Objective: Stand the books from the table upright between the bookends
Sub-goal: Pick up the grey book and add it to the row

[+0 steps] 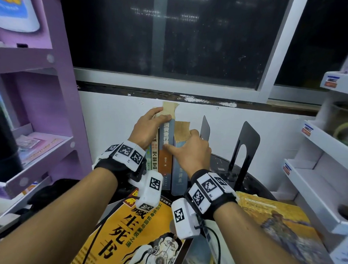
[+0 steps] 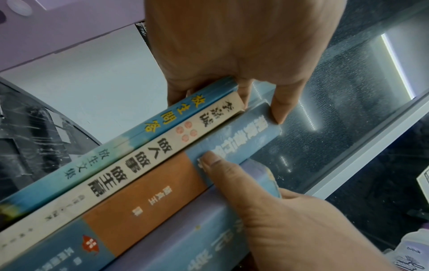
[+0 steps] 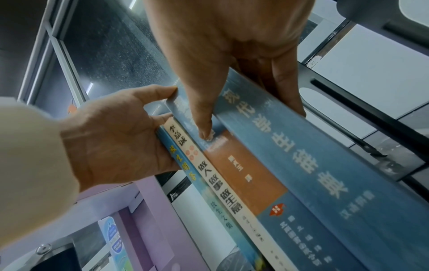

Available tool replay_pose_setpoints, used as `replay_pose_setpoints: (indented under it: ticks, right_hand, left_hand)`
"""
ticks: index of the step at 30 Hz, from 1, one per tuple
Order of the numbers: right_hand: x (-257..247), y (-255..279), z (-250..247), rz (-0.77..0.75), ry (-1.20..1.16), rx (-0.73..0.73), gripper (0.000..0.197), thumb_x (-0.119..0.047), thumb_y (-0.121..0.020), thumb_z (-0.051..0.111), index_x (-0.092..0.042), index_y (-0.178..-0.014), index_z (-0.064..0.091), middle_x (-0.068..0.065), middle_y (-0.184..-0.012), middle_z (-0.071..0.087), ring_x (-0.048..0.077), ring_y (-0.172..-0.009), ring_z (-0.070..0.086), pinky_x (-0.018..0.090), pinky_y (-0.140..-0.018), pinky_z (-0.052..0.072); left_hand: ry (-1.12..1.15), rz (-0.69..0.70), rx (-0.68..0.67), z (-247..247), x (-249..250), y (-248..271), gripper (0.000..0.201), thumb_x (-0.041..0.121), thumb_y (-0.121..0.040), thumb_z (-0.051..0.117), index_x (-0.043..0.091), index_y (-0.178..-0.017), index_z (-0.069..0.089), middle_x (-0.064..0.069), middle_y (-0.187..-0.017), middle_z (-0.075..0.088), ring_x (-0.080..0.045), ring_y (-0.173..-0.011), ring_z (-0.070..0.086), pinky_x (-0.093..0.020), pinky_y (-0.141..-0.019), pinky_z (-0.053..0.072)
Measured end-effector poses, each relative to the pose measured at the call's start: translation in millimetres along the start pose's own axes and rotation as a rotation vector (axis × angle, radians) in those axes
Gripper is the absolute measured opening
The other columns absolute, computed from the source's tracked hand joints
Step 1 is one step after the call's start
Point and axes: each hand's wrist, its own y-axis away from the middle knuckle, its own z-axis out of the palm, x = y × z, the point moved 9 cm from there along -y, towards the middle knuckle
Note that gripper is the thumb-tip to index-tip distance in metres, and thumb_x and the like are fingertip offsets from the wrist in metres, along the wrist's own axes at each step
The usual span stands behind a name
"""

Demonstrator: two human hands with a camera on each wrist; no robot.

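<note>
Several books stand upright on the dark round table (image 1: 221, 164) against the wall: a thin teal book (image 2: 130, 143), a cream book (image 2: 148, 152), a blue and orange book (image 1: 166, 161) and a grey-blue book (image 1: 179, 172). My left hand (image 1: 149, 124) grips the tops of the left books, with a fingertip (image 2: 281, 110) on the blue and orange one. My right hand (image 1: 190, 147) holds the grey-blue book (image 3: 301, 146), thumb pressed on its neighbour's spine. Two black bookends (image 1: 205, 126) (image 1: 247, 145) stand just to the right. An orange book (image 1: 135, 230) and a yellow book (image 1: 281, 224) lie flat in front.
A purple shelf unit (image 1: 40, 84) stands close on the left and a white shelf unit (image 1: 318, 159) on the right. The white wall and a dark window (image 1: 174, 41) are right behind the books. A phone (image 1: 1, 225) lies at the lower left.
</note>
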Motion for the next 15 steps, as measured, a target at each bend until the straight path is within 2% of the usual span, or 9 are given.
replay_pose_setpoints:
  ticks: [5, 8, 12, 15]
  right_hand:
    - [2, -2, 5, 0.0, -0.006, -0.074, 0.084, -0.061, -0.064, 0.079, -0.012, -0.125, 0.045, 0.009, -0.115, 0.064, 0.03, -0.108, 0.06, 0.033, -0.078, 0.047]
    - [5, -4, 7, -0.015, -0.026, -0.177, 0.096, -0.056, -0.059, 0.086, -0.013, -0.132, 0.04, 0.008, -0.12, 0.061, 0.028, -0.11, 0.058, 0.034, -0.083, 0.049]
    - [13, -3, 13, -0.038, -0.08, -0.309, 0.098, -0.037, -0.056, 0.093, -0.017, -0.133, 0.036, 0.001, -0.116, 0.058, 0.02, -0.1, 0.055, 0.032, -0.087, 0.05]
    - [20, -2, 18, -0.038, -0.132, -0.292, 0.095, -0.033, -0.056, 0.093, -0.022, -0.131, 0.037, 0.002, -0.116, 0.062, 0.022, -0.101, 0.06, 0.038, -0.089, 0.052]
  left_hand:
    - [0.022, 0.004, 0.014, 0, 0, -1, 0.057, 0.048, -0.07, 0.062, 0.032, -0.124, 0.056, 0.004, -0.116, 0.066, -0.019, -0.104, 0.064, -0.046, -0.098, 0.049]
    - [0.037, 0.002, 0.016, -1, -1, -2, 0.047, 0.041, -0.08, 0.064, 0.03, -0.126, 0.056, 0.003, -0.115, 0.066, -0.018, -0.101, 0.066, -0.045, -0.096, 0.05]
    - [0.054, -0.004, 0.016, -1, -2, -3, 0.04, 0.033, -0.088, 0.062, 0.029, -0.127, 0.055, 0.002, -0.115, 0.067, -0.016, -0.097, 0.066, -0.038, -0.09, 0.052]
    - [0.059, -0.007, 0.017, -1, -3, -3, 0.04, 0.034, -0.088, 0.062, 0.03, -0.127, 0.055, 0.004, -0.11, 0.068, -0.016, -0.096, 0.067, -0.039, -0.09, 0.052]
